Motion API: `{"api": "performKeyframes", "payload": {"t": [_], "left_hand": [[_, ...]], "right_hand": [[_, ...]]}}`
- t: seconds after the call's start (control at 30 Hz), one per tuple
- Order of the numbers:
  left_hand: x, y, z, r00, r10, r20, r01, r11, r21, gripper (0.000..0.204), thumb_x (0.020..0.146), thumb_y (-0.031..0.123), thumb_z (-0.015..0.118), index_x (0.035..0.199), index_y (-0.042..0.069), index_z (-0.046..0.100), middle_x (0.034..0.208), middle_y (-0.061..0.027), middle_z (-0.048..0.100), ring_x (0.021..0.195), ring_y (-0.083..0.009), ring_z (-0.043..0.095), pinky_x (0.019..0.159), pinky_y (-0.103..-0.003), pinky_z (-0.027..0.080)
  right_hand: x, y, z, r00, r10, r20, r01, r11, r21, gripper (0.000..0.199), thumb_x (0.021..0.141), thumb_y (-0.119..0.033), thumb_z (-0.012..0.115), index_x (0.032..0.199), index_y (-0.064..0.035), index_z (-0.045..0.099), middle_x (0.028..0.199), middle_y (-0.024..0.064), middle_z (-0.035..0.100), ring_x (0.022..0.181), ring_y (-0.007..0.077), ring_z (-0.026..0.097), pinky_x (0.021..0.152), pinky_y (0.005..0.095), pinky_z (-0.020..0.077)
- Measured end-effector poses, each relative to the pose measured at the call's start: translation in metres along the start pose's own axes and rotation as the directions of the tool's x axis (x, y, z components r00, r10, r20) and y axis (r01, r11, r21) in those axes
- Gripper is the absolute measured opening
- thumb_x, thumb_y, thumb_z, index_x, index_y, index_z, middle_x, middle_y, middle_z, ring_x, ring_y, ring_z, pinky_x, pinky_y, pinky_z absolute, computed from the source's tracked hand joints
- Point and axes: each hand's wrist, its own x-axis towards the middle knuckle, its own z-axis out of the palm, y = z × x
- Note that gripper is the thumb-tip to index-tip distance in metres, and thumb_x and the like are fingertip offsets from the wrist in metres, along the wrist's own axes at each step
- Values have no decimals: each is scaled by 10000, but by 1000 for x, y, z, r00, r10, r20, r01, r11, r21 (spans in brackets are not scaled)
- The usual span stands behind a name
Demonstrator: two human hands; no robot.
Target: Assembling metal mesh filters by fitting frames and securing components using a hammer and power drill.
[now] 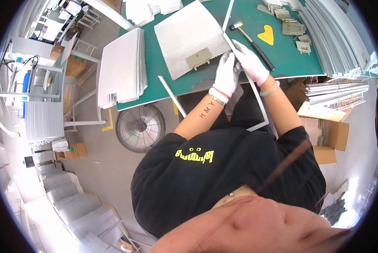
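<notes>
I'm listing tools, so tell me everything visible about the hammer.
The hammer lies on the green tabletop, beside a flat yellow piece. Its small head, at the far end, looks metallic with one pale yellowish face; its straight dark handle slants back toward the table's near edge. The right hand is close, contact unclear.

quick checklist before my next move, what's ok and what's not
1. Gloves on left hand and right hand: ok, both white-gloved.
2. Firm grip on the white strip: cannot tell, hands partly hide it.
3. Mesh sheet on the green table: ok.
4. Mesh sheet free of loose parts: not ok, beige part on it.
5. Hammer well away from right hand: probably not ok, handle close by.
</notes>
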Motion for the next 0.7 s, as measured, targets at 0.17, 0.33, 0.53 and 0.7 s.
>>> {"api": "performKeyframes", "payload": {"t": [0.17, 0.33, 0.53, 0.7], "left_hand": [[-79, 57, -20, 992, -93, 85, 66, 957, 284, 419, 1024, 184, 575, 1410, 34, 508, 1317, -98, 617, 1177, -263, 597, 1026, -390, 466], [-76, 172, -125, 632, 627, 456, -96, -520, 849, 336, 1007, 131, 515, 1302, -15, 584, 1281, -199, 633, 1222, -354, 579, 1075, -472, 416], [-55, 194, -103, 961, 201, -192, -37, 776, 630, 509, 1057, 264, 437, 1468, -35, 418, 1428, -167, 539, 1379, -250, 454, 1200, -392, 303], [-51, 187, -96, 994, 31, 101, -72, 898, 433, 745, 910, 104, 715, 1510, -43, 299, 1440, -123, 523, 1317, -201, 510, 1094, -331, 420]], "right_hand": [[18, -31, -7, 923, 348, 168, -366, 925, 97, 466, 961, -273, 664, 1295, 27, 541, 1086, 133, 692, 595, 69, 516, 605, 240, 513], [25, -11, -14, 920, 255, 298, -373, 805, 462, 366, 952, -112, 584, 1286, 19, 510, 1093, 142, 666, 635, 64, 515, 710, 268, 538], [23, -5, -13, 897, 248, 367, -400, 807, 433, 418, 915, -49, 535, 1326, 14, 493, 1000, 90, 604, 674, 89, 533, 777, 310, 549], [8, -20, -27, 921, 250, 301, -346, 879, 328, 531, 859, -53, 563, 1377, 21, 467, 1103, 122, 618, 847, 177, 636, 898, 360, 562]]}}
